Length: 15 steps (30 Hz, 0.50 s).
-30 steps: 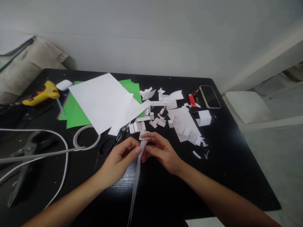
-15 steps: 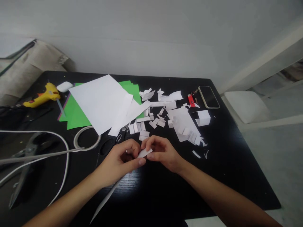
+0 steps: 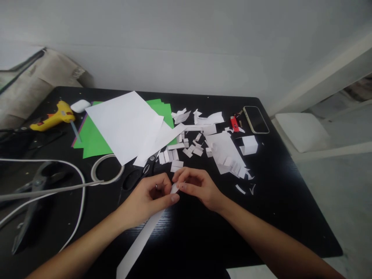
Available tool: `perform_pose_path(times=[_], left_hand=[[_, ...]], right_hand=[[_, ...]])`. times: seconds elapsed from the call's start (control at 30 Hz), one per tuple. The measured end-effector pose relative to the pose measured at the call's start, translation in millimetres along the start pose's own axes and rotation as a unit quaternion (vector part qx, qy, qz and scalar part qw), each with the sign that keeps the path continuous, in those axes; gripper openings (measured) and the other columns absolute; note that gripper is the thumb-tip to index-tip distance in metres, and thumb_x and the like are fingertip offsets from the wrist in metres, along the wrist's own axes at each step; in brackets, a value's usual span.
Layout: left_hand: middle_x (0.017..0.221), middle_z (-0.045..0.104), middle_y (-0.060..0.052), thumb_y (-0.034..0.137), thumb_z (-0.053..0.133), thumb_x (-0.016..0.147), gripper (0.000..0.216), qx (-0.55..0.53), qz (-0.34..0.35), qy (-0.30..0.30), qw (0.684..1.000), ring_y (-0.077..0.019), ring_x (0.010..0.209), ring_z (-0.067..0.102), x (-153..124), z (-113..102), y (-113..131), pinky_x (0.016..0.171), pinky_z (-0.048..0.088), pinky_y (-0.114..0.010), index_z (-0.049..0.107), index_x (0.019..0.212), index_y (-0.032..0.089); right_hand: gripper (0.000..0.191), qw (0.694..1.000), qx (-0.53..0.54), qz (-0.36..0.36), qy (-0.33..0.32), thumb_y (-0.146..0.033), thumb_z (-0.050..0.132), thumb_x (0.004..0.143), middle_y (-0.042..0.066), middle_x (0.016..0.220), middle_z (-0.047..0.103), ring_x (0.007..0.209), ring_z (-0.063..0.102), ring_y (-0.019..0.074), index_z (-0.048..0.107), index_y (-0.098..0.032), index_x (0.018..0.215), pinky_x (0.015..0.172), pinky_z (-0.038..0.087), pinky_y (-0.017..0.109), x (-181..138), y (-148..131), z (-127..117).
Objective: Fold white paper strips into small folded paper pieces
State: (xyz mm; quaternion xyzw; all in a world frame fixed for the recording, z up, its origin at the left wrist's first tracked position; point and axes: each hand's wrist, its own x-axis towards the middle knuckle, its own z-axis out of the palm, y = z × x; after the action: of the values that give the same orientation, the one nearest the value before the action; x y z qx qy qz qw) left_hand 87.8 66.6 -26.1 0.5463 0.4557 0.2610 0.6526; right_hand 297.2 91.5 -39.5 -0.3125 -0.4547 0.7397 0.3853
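A long white paper strip (image 3: 141,241) runs from the front of the black table up between my hands. Its upper end is pinched by my left hand (image 3: 149,199), thumb below and curled fingers above. My right hand (image 3: 199,186) grips the tip of the same strip between thumb and fingertips, which partly cover it. Just beyond my fingers lie several small folded white paper pieces (image 3: 176,166). Black-handled scissors (image 3: 130,179) rest beside my left hand, partly hidden by it.
Left are a yellow glue gun (image 3: 55,118), a roll of tape (image 3: 94,172), a white cable (image 3: 83,201) and pliers (image 3: 31,209). White sheets (image 3: 124,124) overlap green sheets (image 3: 95,143). Right are a red lighter (image 3: 234,123), a phone (image 3: 256,119) and a folded paper piece (image 3: 250,145).
The strip has turned, so its broad face now shows below my left hand. My right fingers have closed further over its tip, leaving less of it visible between the hands.
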Motion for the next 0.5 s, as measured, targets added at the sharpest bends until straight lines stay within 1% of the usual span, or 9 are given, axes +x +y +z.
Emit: perform_pose_path(times=[0.1, 0.23, 0.33, 0.4, 0.5], left_hand=[[0.068, 0.042, 0.006, 0.043, 0.072, 0.089, 0.036, 0.012, 0.002, 0.003, 1.000, -0.0096, 0.060, 0.036, 0.1, -0.7, 0.4, 0.055, 0.027, -0.024, 0.049, 0.076, 0.019], [0.068, 0.045, 0.006, 0.043, 0.074, 0.089, 0.036, 0.009, 0.003, 0.001, 1.000, -0.0091, 0.060, 0.039, -0.1, -2.3, 0.9, 0.054, 0.029, -0.023, 0.050, 0.078, 0.019], [0.066, 0.045, 0.007, 0.043, 0.074, 0.089, 0.036, -0.003, -0.003, 0.001, 1.000, -0.0075, 0.056, 0.040, -0.2, -2.3, 0.7, 0.051, 0.030, -0.022, 0.049, 0.077, 0.019], [0.066, 0.045, 0.007, 0.042, 0.073, 0.089, 0.036, -0.006, -0.003, 0.007, 1.000, -0.0064, 0.053, 0.042, -0.2, -2.2, 0.7, 0.049, 0.031, -0.021, 0.049, 0.076, 0.019], [0.069, 0.047, 0.006, 0.040, 0.073, 0.090, 0.034, -0.010, 0.006, 0.018, 1.000, -0.0060, 0.052, 0.045, -0.4, -3.5, 0.7, 0.048, 0.034, -0.020, 0.051, 0.078, 0.018]], right_hand=[[0.016, 1.000, -0.012, -0.005, -0.010, -0.035, 0.081, 0.084, 0.005, 0.100, 0.068, 0.095, 0.064, 0.0192, 0.074, -0.020, 0.082, 0.090, 0.051, 0.036, -0.8, -1.2, 0.3], [0.017, 0.998, -0.023, -0.027, -0.054, -0.036, 0.082, 0.083, 0.007, 0.105, 0.068, 0.099, 0.065, 0.0211, 0.077, -0.021, 0.090, 0.090, 0.053, 0.038, -0.8, 1.0, -1.5], [0.015, 0.997, -0.038, -0.041, -0.058, -0.033, 0.081, 0.085, 0.007, 0.109, 0.066, 0.102, 0.065, 0.0210, 0.077, -0.021, 0.092, 0.092, 0.052, 0.037, -0.5, 2.8, -2.2], [0.018, 0.996, -0.039, -0.042, -0.061, -0.032, 0.078, 0.088, 0.007, 0.110, 0.067, 0.101, 0.065, 0.0201, 0.076, -0.022, 0.103, 0.091, 0.053, 0.035, -0.8, 2.9, -1.2], [0.031, 0.996, -0.024, -0.038, -0.073, -0.029, 0.073, 0.093, 0.006, 0.111, 0.068, 0.096, 0.065, 0.0171, 0.068, -0.024, 0.123, 0.087, 0.054, 0.032, -2.7, 2.2, 2.0]])
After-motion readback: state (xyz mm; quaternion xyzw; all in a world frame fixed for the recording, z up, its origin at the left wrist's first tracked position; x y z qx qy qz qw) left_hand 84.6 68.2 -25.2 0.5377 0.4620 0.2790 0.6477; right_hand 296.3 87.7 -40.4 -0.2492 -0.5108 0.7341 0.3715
